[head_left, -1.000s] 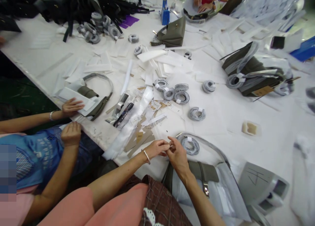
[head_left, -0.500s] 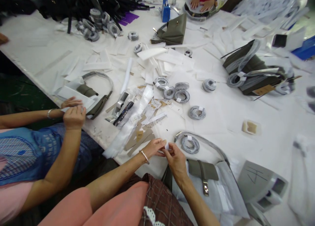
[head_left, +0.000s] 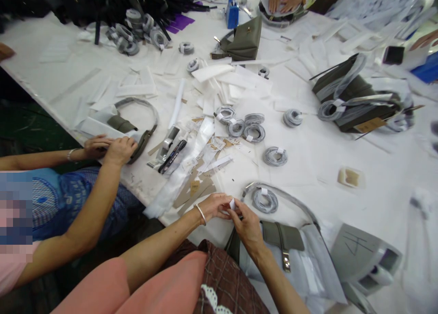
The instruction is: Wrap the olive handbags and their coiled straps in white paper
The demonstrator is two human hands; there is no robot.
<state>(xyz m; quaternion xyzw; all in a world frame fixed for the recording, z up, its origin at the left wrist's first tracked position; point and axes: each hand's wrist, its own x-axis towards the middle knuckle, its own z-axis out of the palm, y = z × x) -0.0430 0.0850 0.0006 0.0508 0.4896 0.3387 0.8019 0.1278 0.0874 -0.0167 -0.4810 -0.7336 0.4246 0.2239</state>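
Observation:
My left hand (head_left: pixel 214 205) and my right hand (head_left: pixel 247 223) meet at the near edge of the white table (head_left: pixel 308 154). Together their fingertips pinch a small white paper piece (head_left: pixel 232 203). Just right of them lies a coiled grey strap (head_left: pixel 264 200) with a white band. Below my right hand an olive bag (head_left: pixel 282 237) with a metal clasp lies partly in clear plastic wrap.
A person on my left presses both hands (head_left: pixel 109 147) on an olive bag (head_left: pixel 126 127) with white paper. Several coiled grey straps (head_left: pixel 242 125), paper strips, a black pen (head_left: pixel 171 156), olive bags (head_left: pixel 243 43) and a grey box (head_left: pixel 362 254) crowd the table. Another person's hands (head_left: pixel 280 2) work at the far edge.
My hands stay pinched together near the table edge, the white piece now showing between the fingertips. The person on my left has brought both hands up onto their bag.

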